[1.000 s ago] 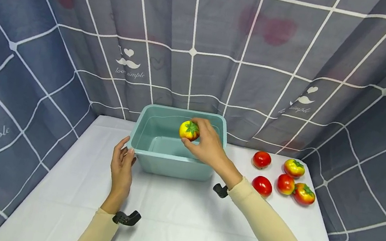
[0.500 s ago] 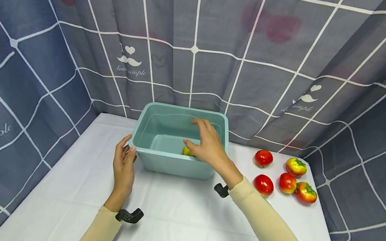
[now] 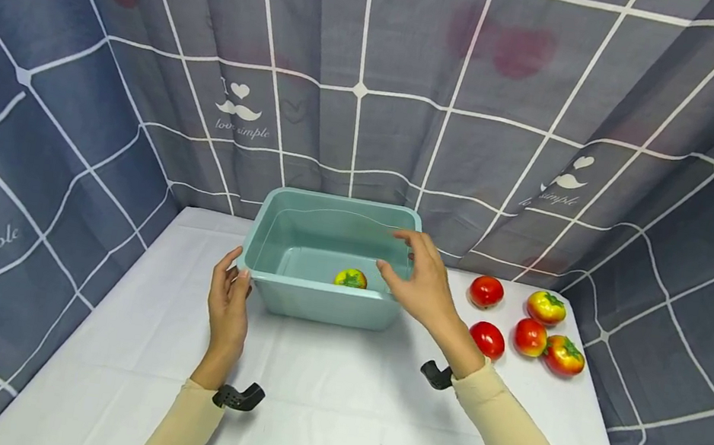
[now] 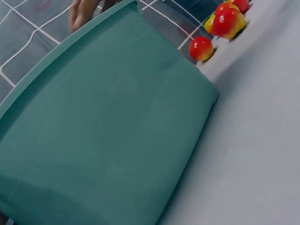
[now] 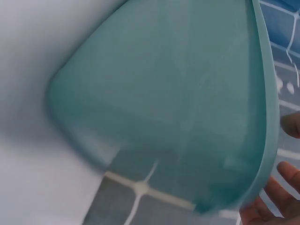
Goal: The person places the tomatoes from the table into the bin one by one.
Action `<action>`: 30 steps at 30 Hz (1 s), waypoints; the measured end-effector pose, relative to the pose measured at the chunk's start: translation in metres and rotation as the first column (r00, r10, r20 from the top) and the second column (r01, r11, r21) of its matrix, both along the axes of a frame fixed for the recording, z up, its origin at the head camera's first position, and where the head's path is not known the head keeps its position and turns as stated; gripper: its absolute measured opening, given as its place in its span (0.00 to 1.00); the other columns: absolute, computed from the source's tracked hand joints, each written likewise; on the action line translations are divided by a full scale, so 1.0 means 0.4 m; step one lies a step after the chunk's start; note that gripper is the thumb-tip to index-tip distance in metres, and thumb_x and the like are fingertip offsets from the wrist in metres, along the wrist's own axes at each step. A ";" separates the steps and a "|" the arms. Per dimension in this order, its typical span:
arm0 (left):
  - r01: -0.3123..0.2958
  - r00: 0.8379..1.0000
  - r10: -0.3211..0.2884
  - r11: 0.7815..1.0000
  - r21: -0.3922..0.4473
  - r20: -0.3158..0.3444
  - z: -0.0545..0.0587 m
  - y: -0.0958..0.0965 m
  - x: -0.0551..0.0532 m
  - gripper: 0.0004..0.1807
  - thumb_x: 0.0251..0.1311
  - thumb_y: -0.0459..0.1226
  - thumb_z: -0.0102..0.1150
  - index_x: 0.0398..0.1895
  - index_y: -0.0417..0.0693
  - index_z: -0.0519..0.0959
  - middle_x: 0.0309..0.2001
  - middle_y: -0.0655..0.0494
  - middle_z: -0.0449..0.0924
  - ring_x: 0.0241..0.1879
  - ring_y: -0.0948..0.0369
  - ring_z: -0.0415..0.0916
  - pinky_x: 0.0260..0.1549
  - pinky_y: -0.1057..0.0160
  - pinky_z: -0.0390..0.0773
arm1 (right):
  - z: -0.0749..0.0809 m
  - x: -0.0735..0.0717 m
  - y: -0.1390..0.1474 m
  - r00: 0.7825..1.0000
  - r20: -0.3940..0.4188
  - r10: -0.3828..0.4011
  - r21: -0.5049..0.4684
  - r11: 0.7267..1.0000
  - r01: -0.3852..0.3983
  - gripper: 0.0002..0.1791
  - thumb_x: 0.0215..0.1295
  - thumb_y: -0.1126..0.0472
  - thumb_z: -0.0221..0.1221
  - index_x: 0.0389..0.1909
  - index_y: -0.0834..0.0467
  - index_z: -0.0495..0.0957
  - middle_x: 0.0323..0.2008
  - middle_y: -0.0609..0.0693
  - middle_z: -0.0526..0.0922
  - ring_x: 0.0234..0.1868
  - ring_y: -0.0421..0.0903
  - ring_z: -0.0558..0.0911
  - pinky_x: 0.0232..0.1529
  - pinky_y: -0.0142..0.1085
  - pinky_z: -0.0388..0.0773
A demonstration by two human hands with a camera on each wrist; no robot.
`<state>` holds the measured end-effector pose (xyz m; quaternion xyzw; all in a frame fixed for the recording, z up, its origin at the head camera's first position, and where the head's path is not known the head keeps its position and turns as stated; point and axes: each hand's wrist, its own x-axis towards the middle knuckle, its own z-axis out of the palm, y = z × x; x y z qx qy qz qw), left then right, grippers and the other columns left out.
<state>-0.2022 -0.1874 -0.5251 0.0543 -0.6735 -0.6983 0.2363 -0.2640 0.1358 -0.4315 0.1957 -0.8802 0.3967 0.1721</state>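
A yellow-and-red tomato (image 3: 351, 278) with a green leafy top lies inside the teal plastic bin (image 3: 320, 303), near its front wall. My right hand (image 3: 421, 278) is over the bin's right rim, thumb and fingers spread apart with nothing between them. In the right wrist view, its fingers (image 5: 276, 194) show beside the bin's rim. My left hand (image 3: 228, 311) rests against the bin's front left corner, fingers fairly straight. The left wrist view shows the outside of the bin, with the left hand itself mostly out of sight.
Several more tomatoes, such as a red one (image 3: 487, 292) and a yellow-red one (image 3: 563, 356), lie on the white tablecloth (image 3: 329, 411) to the right of the bin. A grey checked curtain (image 3: 390, 143) stands close behind and on both sides.
My right hand let go of the yellow-and-red tomato, which dropped into the bin. The hand then moved right, to the bin's right rim. My left hand stayed at the corner.
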 end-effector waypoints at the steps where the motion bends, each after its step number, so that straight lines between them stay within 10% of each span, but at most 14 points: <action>1: 0.000 1.000 0.000 1.000 -0.002 0.000 0.000 0.000 -0.001 0.25 0.86 0.47 0.48 0.81 0.67 0.67 0.72 0.50 0.74 0.72 0.50 0.73 0.69 0.52 0.72 | -0.006 0.006 0.020 1.000 -0.009 -0.019 -0.023 1.000 0.019 0.30 0.69 0.54 0.72 0.68 0.55 0.76 0.64 0.54 0.81 0.62 0.56 0.82 0.63 0.54 0.82; 15: 0.023 1.000 -0.022 0.999 0.030 -0.020 -0.001 0.004 -0.002 0.25 0.86 0.46 0.47 0.82 0.65 0.66 0.71 0.45 0.74 0.73 0.45 0.73 0.65 0.65 0.80 | -0.203 0.135 0.312 0.915 0.144 -0.378 -0.027 0.922 0.385 0.30 0.68 0.57 0.72 0.67 0.61 0.75 0.63 0.64 0.79 0.63 0.63 0.77 0.65 0.60 0.74; 22: 0.031 0.999 -0.029 0.998 0.050 -0.032 0.000 0.004 0.002 0.26 0.86 0.47 0.48 0.82 0.64 0.66 0.72 0.42 0.72 0.73 0.44 0.72 0.65 0.64 0.79 | -0.282 0.183 0.374 0.858 0.279 -0.432 0.037 0.898 0.439 0.35 0.69 0.57 0.71 0.72 0.62 0.70 0.66 0.67 0.73 0.68 0.66 0.72 0.72 0.69 0.69; 30: 0.038 0.999 -0.036 0.997 0.063 -0.036 -0.005 0.006 0.000 0.27 0.85 0.47 0.49 0.83 0.63 0.65 0.72 0.43 0.72 0.74 0.44 0.71 0.66 0.62 0.78 | -0.327 0.189 0.388 0.845 0.274 -0.459 0.030 0.882 0.470 0.35 0.68 0.61 0.71 0.72 0.64 0.68 0.64 0.68 0.73 0.61 0.65 0.76 0.64 0.61 0.77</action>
